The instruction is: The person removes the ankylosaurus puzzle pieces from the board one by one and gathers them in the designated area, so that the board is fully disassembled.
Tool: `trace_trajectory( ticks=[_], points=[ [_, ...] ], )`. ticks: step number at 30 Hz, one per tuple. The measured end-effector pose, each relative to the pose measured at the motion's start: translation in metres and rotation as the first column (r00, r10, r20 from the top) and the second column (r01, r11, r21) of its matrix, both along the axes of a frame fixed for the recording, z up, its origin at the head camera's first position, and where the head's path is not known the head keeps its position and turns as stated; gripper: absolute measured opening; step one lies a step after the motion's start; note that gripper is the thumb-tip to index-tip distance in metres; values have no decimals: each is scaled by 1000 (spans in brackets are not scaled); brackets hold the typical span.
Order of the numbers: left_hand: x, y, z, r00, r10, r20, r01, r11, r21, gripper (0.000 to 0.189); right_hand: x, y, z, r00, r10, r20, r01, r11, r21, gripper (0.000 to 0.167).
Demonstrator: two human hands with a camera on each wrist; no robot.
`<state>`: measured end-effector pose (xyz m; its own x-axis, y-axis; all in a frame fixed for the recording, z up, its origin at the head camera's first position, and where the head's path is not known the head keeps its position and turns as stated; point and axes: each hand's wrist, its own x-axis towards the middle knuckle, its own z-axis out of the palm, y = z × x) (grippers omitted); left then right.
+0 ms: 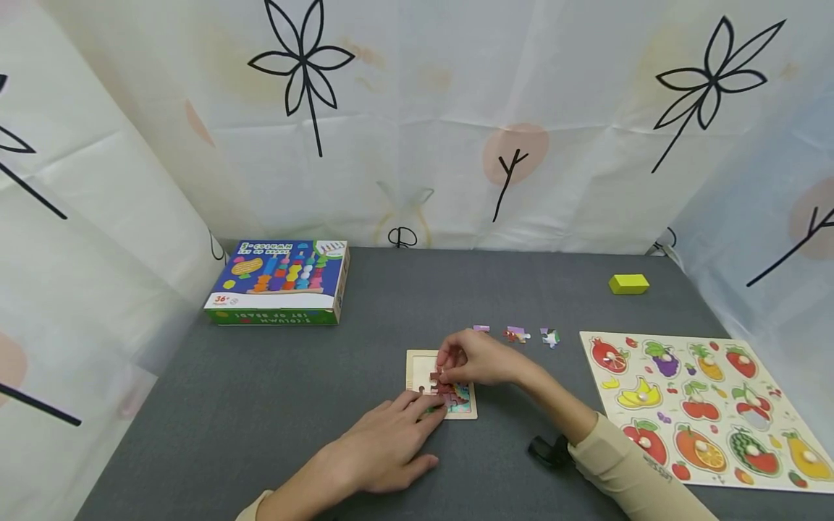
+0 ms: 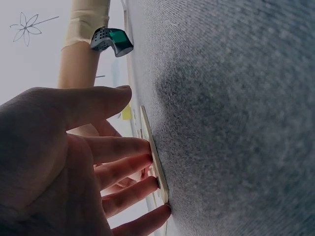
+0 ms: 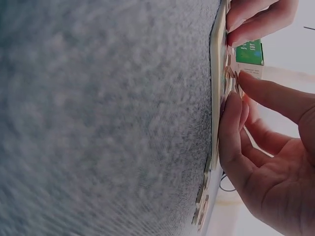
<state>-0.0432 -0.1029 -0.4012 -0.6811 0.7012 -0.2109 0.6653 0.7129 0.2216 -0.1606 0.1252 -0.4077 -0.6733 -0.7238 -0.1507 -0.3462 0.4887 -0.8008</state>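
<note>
A small square wooden puzzle tray point(image 1: 419, 360) lies on the grey table, with joined pieces in its near right part. My right hand point(image 1: 485, 358) is over the tray and pinches a reddish-brown jigsaw piece point(image 1: 435, 376) between thumb and finger. The right wrist view shows this pinch edge-on, with the piece point(image 3: 237, 82) tilted close above the tray. My left hand point(image 1: 384, 443) rests its extended fingertips on the tray's near left part, thumb apart. Beyond the right hand lie loose jigsaw pieces point(image 1: 517, 334) in a row, one partly hidden by that hand.
At the back left stands a blue bead-set box point(image 1: 280, 278). A yellow block point(image 1: 628, 284) sits at the back right. On the right lies a fruit puzzle board point(image 1: 664, 394) with knobs. A black strap-like device point(image 1: 549, 452) is by the right wrist. Printed cloth surrounds the table.
</note>
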Motion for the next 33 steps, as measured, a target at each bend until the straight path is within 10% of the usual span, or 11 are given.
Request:
trace_trajectory(
  ticks=[33],
  points=[
    [0, 1, -2, 1000, 14, 11, -14, 1000, 5, 66, 5, 81, 18, 992, -110, 66, 116, 988, -97, 18]
  ],
)
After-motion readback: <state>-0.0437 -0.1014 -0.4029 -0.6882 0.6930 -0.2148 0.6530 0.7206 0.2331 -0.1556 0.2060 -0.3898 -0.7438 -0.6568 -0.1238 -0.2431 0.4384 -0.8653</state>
